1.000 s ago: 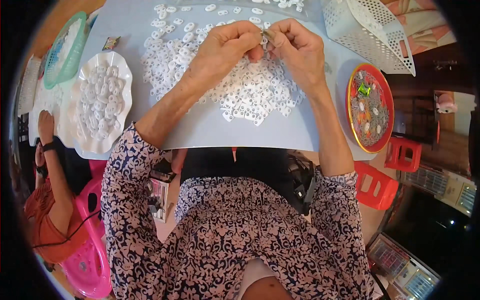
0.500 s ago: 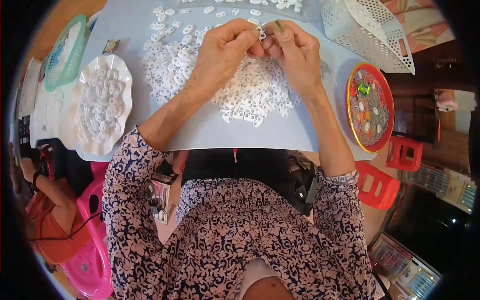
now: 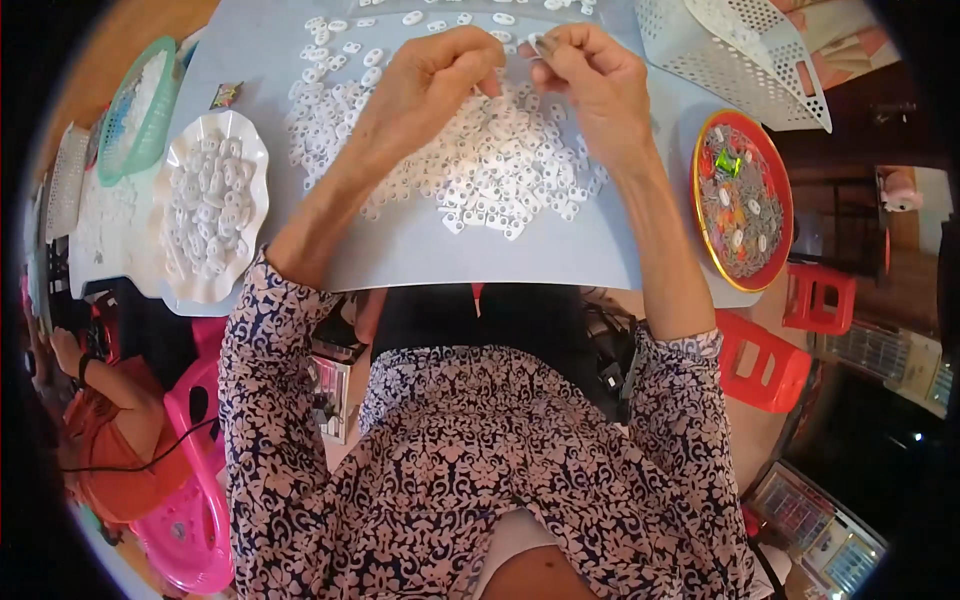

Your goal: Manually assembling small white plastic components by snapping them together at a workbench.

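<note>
Over the far part of the pile, my left hand [image 3: 437, 88] is closed in a pinch, its fingertips facing the right hand; anything between them is too small to make out. A short gap away, my right hand [image 3: 597, 88] pinches a small white plastic piece [image 3: 534, 41] between thumb and forefinger. Beneath both hands spreads a heap of small white plastic pieces with holes [image 3: 490, 190]. Larger oval white pieces [image 3: 372, 76] lie scattered at its far left side. To the left stands a white scalloped tray [image 3: 256, 165] of oval pieces.
At right is a red gold-rimmed plate [image 3: 782, 200] of small grey parts with a green wrapper [image 3: 728, 162]. A white perforated basket [image 3: 720, 70] stands behind it. A green basket [image 3: 118, 140] sits far left. Red stools [image 3: 765, 365] and a person in orange [image 3: 130, 450] flank the table.
My hands have drawn apart from where their fingertips met. The left hand has shifted slightly left, and the right has kept a white piece. The whole view has shifted a little.
</note>
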{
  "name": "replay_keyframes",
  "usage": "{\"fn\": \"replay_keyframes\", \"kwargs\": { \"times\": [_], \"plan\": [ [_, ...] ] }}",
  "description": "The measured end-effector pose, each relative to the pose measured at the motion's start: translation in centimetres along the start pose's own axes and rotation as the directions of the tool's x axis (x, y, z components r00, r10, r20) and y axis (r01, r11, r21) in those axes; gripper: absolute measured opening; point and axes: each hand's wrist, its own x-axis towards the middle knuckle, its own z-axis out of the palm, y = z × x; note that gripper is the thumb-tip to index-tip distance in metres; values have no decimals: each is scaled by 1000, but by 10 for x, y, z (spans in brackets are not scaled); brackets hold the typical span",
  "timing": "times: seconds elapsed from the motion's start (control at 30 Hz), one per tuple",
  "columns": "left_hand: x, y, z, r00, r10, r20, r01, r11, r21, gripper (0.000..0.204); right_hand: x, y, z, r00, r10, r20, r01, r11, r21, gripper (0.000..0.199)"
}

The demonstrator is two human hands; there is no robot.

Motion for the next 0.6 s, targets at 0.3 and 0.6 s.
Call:
{"fn": "replay_keyframes", "kwargs": {
  "times": [0.3,0.6],
  "plan": [
    [-13,14,-1,918,153,366,-363,694,621,10,4,-1,-13,995,89,44,-89,996,7,13],
    [-11,11,-2,980,61,187,-155,826,542,10,2,-6,-9,990,113,86,-118,992,50,14]
  ]
}}
